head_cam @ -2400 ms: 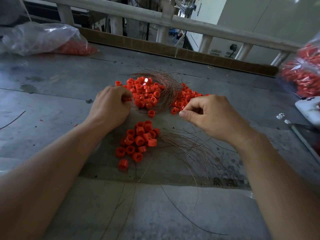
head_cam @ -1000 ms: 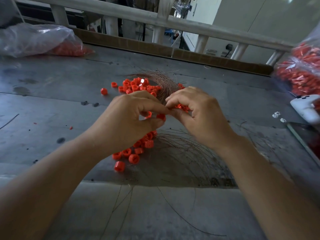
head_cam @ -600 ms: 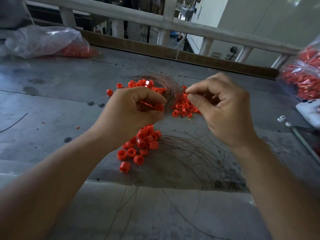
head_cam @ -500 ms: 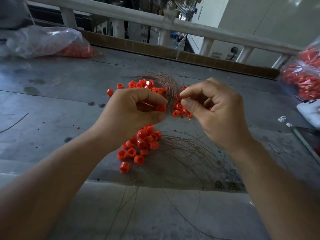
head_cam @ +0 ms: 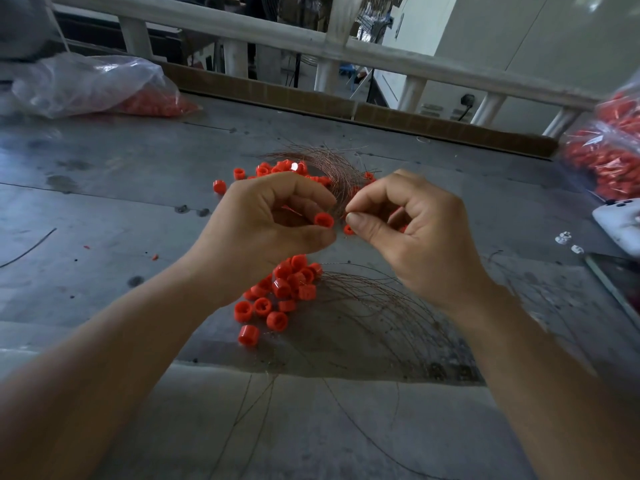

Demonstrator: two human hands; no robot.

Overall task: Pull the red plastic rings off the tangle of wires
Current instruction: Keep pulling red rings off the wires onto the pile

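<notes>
Far left of the held ring (head_cam: 323,220): logged a clear bag (head_cam: 104,88) of red pieces. Gripped ring in left hand (head_cam: 273,220), thumb against curled fingers. Below ring: loose pile (head_cam: 284,292) of rings. Behind ring: wire tangle (head_cam: 332,164). Just right of ring: pinched right hand (head_cam: 408,223) thumb to forefinger, seemingly on a thin wire. Judged mid-strip; needed next a steady pull apart.

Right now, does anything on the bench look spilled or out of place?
Only minor things: one stray red ring lies apart, left of the far pile, and small red fragments dot the table at left.
</notes>
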